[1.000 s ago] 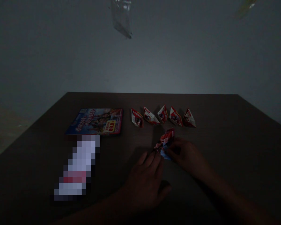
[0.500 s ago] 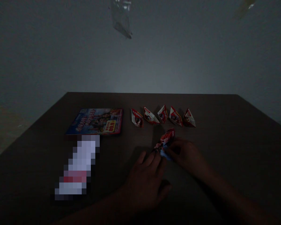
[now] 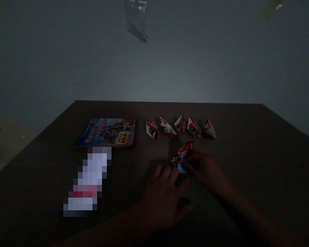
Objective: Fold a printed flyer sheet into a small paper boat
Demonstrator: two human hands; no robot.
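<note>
A piece of folded, printed paper (image 3: 184,149), red and light blue, lies on the table in front of me. My left hand (image 3: 163,193) rests palm down with fingers spread, its fingertips at the paper's near left edge. From the right, my right hand (image 3: 204,168) pinches the light blue part between thumb and fingers. Part of the paper is hidden behind the fingers. Beyond it stand several small folded paper shapes in a row, boat-like, in red and white, among them the leftmost folded shape (image 3: 151,129) and the rightmost folded shape (image 3: 209,129).
On the left lies a flat, glossy, printed booklet or packet (image 3: 105,132) with a yellow price label. Nearer me is a blurred-out pale long object (image 3: 90,178). The dark table (image 3: 247,137) meets a grey wall (image 3: 195,51), where a clear plastic bag (image 3: 136,22) hangs. The light is dim.
The view has shifted slightly. Both hands remain at the folded paper with nearly the same hold; my left hand's fingers have moved only a little.
</note>
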